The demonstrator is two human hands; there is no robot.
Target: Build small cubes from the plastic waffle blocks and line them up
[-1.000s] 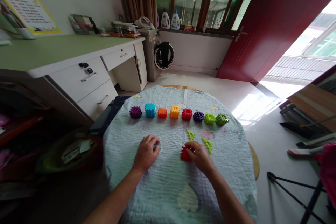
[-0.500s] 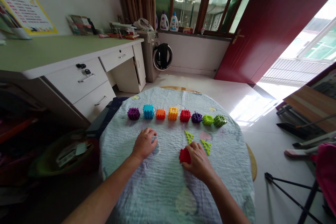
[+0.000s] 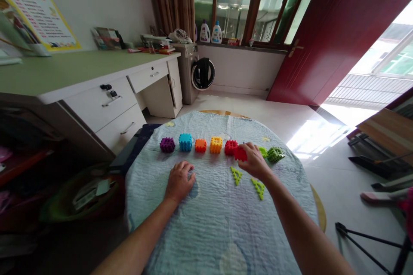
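My right hand [image 3: 254, 160] grips a flat red piece [image 3: 240, 153] just right of the red block [image 3: 230, 147], hiding the dark purple block behind it. My left hand [image 3: 180, 180] rests on the cloth with its fingers apart and holds nothing. In a row across the cloth stand a purple block [image 3: 167, 145], a blue block [image 3: 185, 142], an orange block [image 3: 200, 145], a yellow block [image 3: 216, 145], the red block, a partly covered lime block [image 3: 263, 152] and a green block [image 3: 275, 154]. Two lime triangles [image 3: 236, 175] [image 3: 258, 188] lie nearer me.
A pale blue cloth [image 3: 209, 232] covers the round table. Left of it are a desk [image 3: 80, 66], a dark box [image 3: 129, 150] and a basket [image 3: 58, 206]. A black stand [image 3: 361, 238] is on the floor at the right.
My right hand has carried the red piece away from me and slightly right, up to the row of blocks. My left hand has stayed on the cloth. The view has shifted slightly.
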